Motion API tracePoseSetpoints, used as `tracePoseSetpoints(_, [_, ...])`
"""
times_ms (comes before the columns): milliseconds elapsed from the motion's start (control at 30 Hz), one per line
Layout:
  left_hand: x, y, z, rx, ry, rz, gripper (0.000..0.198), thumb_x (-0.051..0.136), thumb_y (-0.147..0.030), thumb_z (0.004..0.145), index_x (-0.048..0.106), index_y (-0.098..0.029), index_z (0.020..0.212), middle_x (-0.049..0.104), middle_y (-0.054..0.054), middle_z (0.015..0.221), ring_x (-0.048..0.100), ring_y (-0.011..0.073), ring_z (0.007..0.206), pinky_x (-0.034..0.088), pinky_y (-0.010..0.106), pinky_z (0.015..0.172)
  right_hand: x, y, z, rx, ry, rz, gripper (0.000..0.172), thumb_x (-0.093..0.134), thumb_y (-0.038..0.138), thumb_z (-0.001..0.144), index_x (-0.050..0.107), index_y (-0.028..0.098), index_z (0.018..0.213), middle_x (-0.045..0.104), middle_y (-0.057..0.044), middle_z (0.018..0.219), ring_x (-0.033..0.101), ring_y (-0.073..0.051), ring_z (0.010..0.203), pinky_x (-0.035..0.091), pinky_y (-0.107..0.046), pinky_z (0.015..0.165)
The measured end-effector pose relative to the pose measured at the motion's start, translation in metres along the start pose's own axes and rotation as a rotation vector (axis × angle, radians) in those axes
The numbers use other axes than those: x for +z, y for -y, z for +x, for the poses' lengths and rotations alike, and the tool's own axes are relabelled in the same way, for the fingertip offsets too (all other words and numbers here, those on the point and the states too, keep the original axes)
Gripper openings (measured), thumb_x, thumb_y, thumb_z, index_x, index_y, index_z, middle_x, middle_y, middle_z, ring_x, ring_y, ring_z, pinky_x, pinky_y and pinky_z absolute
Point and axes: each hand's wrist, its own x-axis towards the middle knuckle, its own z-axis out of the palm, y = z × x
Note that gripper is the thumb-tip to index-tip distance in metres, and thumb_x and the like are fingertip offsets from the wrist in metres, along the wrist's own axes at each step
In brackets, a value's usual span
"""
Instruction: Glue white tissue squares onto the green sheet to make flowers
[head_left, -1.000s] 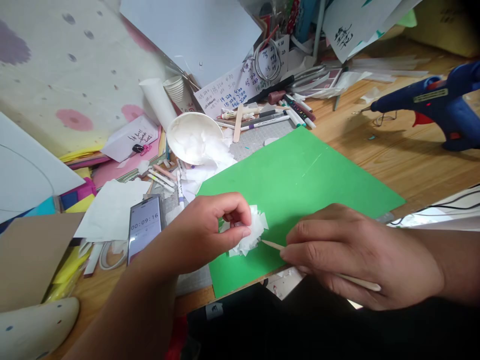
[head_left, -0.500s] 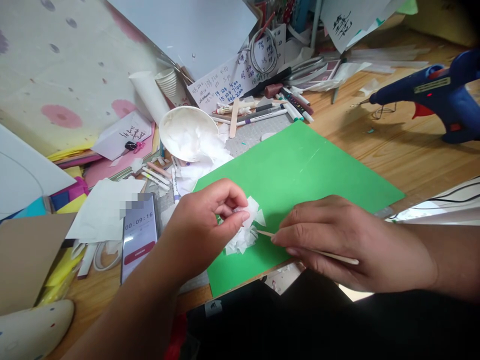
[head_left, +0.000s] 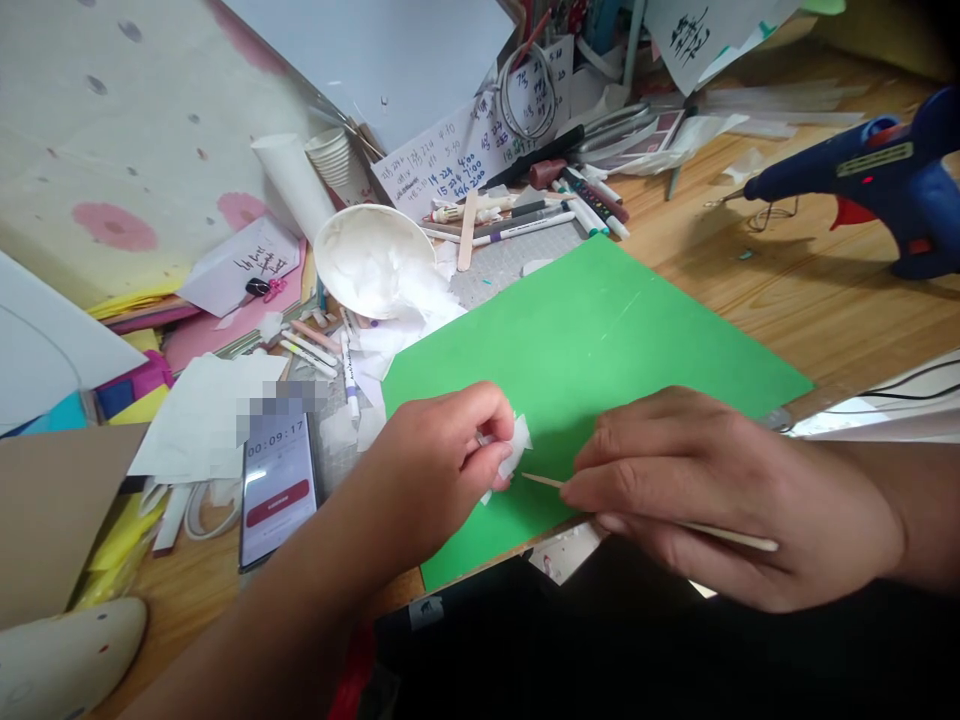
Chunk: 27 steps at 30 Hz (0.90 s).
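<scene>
Crumpled white tissue paper (head_left: 517, 446) sits between the pinched fingers of my left hand (head_left: 442, 465), which hides most of it. Beneath lies a green sheet (head_left: 570, 340) at the table's front edge. My right hand (head_left: 690, 480) is closed around a thin wooden stick (head_left: 739, 538). The stick's pointed tip is directed left, a little short of the paper, and its other end sticks out below my knuckles.
Behind the green sheet is a tilted paper bowl (head_left: 341, 240) with white paper scraps. A phone (head_left: 279, 490) showing a timer lies at left. Several pens (head_left: 592, 205) lie farther back. A blue glue gun (head_left: 862, 165) stands on the right, its nozzle facing left.
My left hand has shifted slightly right and turned, covering more of the tissue paper. My right hand has drawn right, and the stick's tip has come away from the paper.
</scene>
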Motion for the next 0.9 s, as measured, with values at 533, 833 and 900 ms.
tracePoseSetpoints(533, [0.006,0.006,0.0,0.208,-0.075,0.187,0.015,0.049,-0.011,0.081,0.059,-0.02,0.075,0.056,-0.004,0.07,0.053,0.0098,0.064,0.036,0.022,0.058,0.0,0.002,0.001,0.0,-0.111,0.046,0.011,0.049,0.011,0.086,0.058,0.012,0.093,0.062,-0.006,0.074,0.056,-0.013,0.066,0.043,-0.025,0.058])
tracePoseSetpoints(833, [0.004,0.012,0.002,0.293,-0.068,0.21,0.028,0.043,-0.008,0.084,0.066,-0.019,0.094,0.061,0.001,0.088,0.058,0.0128,0.079,0.043,0.023,0.071,0.001,0.0,0.004,0.013,-0.136,-0.023,0.015,0.048,0.008,0.086,0.057,0.013,0.096,0.063,-0.005,0.076,0.057,-0.012,0.067,0.043,-0.023,0.06])
tracePoseSetpoints(900, [0.002,0.012,0.001,0.326,-0.075,0.212,0.033,0.04,-0.004,0.081,0.066,-0.018,0.096,0.063,0.001,0.089,0.058,0.0135,0.081,0.044,0.024,0.073,0.001,0.0,0.006,0.02,-0.141,-0.017,0.014,0.048,0.008,0.086,0.057,0.013,0.096,0.062,-0.005,0.075,0.057,-0.011,0.066,0.043,-0.022,0.059])
